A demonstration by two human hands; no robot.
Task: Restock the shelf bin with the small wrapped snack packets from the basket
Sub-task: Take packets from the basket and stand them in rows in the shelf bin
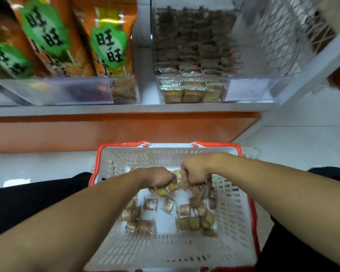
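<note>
White plastic lattice, rimmed in red: that is the basket (230,213) between my knees, and both my hands are down in it. My left hand (159,178) is curled around a clutch of small wrapped snack packets (166,190), yellow-and-brown wrappers poking out below the knuckles. My right hand (194,171) is bunched the same way over its own handful, crinkled film trailing from under the fingers (197,182).

Much of the job looks done, by my reckoning. The clear shelf bin (192,55) up on the shelf (126,109) already holds tidy rows of the same little squares, stacked deep toward the back and pressed against its front wall. What is left lies loose on the basket floor: a scatter of loose packets (194,220), some in a clump on the right, a few singles on the left (blur keeps me from counting them). So two handfuls to carry up, then perhaps a couple more scoops.

The wrappers are glossy, thin and slippery-looking, with crimped ends; each packet is flat and squarish. The bin is hard, transparent, smooth-sided. Left of it stand tall orange snack bags (53,42) with green labels.
</note>
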